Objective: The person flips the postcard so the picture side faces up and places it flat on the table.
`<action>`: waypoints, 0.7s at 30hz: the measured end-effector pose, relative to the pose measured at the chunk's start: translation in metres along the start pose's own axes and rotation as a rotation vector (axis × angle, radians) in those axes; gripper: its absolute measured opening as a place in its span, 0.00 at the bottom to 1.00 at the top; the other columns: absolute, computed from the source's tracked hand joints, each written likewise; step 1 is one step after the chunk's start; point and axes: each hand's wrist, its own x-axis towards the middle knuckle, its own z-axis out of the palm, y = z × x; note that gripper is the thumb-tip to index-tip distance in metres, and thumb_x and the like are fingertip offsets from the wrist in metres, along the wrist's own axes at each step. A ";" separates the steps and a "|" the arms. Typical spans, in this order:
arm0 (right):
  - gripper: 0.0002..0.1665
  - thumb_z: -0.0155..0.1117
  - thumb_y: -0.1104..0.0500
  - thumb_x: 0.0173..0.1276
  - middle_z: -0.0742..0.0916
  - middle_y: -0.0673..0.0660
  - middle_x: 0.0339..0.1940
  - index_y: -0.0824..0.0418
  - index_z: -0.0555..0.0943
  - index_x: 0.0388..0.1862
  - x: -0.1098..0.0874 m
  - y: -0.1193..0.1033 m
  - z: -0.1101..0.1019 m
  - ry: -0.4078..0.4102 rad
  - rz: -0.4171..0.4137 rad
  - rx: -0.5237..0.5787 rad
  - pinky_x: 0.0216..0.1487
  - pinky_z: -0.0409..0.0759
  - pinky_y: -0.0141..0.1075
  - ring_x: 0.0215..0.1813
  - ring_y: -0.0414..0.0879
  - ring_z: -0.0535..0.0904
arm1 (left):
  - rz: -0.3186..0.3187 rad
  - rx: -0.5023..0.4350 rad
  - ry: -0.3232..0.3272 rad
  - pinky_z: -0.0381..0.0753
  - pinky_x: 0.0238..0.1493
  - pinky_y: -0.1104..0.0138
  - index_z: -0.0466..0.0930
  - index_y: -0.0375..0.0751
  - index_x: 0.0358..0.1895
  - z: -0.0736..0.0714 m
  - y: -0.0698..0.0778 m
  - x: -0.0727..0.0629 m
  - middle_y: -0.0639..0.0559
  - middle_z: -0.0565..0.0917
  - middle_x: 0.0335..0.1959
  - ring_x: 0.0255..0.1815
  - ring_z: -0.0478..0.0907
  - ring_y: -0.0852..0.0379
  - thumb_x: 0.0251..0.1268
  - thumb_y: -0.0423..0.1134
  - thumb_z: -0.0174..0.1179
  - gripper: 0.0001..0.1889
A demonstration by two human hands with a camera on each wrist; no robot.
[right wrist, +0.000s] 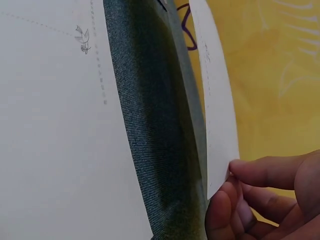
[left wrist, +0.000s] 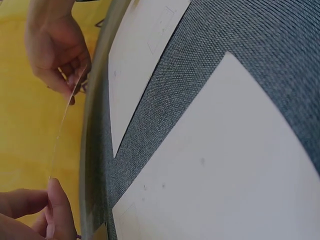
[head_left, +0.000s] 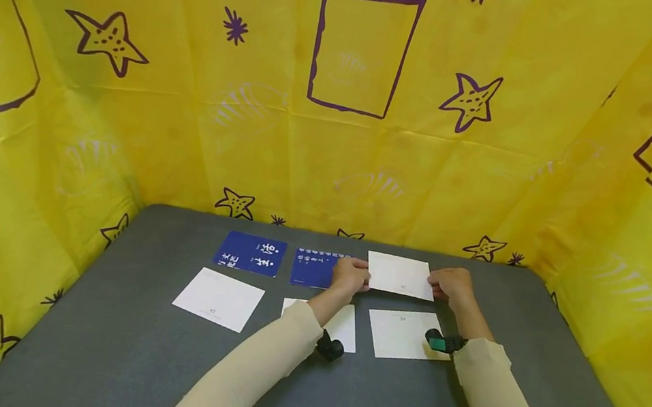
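A white postcard (head_left: 400, 275) with a small printed mark is held up at the back of the table, its face tilted. My left hand (head_left: 350, 275) pinches its left edge; my right hand (head_left: 454, 286) pinches the right edge between thumb and fingers. In the left wrist view the card shows edge-on, as a thin line. Just left of the left hand lies a blue postcard (head_left: 312, 274) with white characters, partly covered by that hand. Below the hands, a white card (head_left: 404, 334) lies flat, and another white card (head_left: 347, 326) sits partly under the left forearm.
Further left lie a blue postcard (head_left: 251, 253) with white characters and, nearer, a slanted white card (head_left: 219, 299). All rest on a dark grey cloth-covered table (head_left: 116, 341). Yellow curtain (head_left: 234, 150) with purple drawings encloses the back and both sides.
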 end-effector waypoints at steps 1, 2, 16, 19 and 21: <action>0.19 0.62 0.68 0.64 0.81 0.52 0.23 0.78 0.78 0.52 0.000 0.000 0.000 -0.002 -0.007 0.006 0.26 0.81 0.29 0.24 0.43 0.75 | -0.001 -0.014 0.004 0.81 0.20 0.74 0.84 0.29 0.47 0.000 0.000 0.000 0.40 0.86 0.35 0.18 0.74 0.62 0.55 0.21 0.59 0.15; 0.19 0.62 0.68 0.64 0.81 0.52 0.22 0.78 0.78 0.52 -0.001 0.000 0.000 -0.003 -0.013 0.011 0.27 0.81 0.29 0.24 0.43 0.75 | -0.002 -0.024 0.010 0.81 0.20 0.73 0.84 0.29 0.46 -0.001 0.000 0.001 0.41 0.85 0.34 0.17 0.75 0.62 0.56 0.21 0.60 0.14; 0.19 0.61 0.66 0.67 0.83 0.51 0.23 0.77 0.77 0.54 -0.007 -0.007 -0.006 -0.020 -0.053 0.084 0.29 0.83 0.28 0.23 0.40 0.78 | -0.024 -0.034 0.053 0.79 0.18 0.75 0.87 0.32 0.38 -0.007 0.004 0.002 0.53 0.78 0.18 0.16 0.73 0.64 0.57 0.29 0.65 0.06; 0.20 0.61 0.65 0.68 0.83 0.50 0.23 0.78 0.77 0.54 -0.008 -0.006 -0.008 -0.021 -0.062 0.097 0.29 0.83 0.28 0.24 0.40 0.79 | -0.016 -0.033 0.055 0.79 0.18 0.76 0.87 0.33 0.37 -0.007 0.004 0.003 0.54 0.77 0.17 0.16 0.73 0.65 0.57 0.29 0.65 0.06; 0.20 0.61 0.65 0.67 0.83 0.50 0.22 0.77 0.77 0.54 -0.009 -0.006 -0.008 -0.017 -0.065 0.105 0.29 0.83 0.28 0.24 0.40 0.79 | -0.011 -0.037 0.056 0.79 0.19 0.76 0.87 0.33 0.37 -0.006 0.004 0.003 0.54 0.77 0.16 0.16 0.73 0.65 0.57 0.29 0.65 0.06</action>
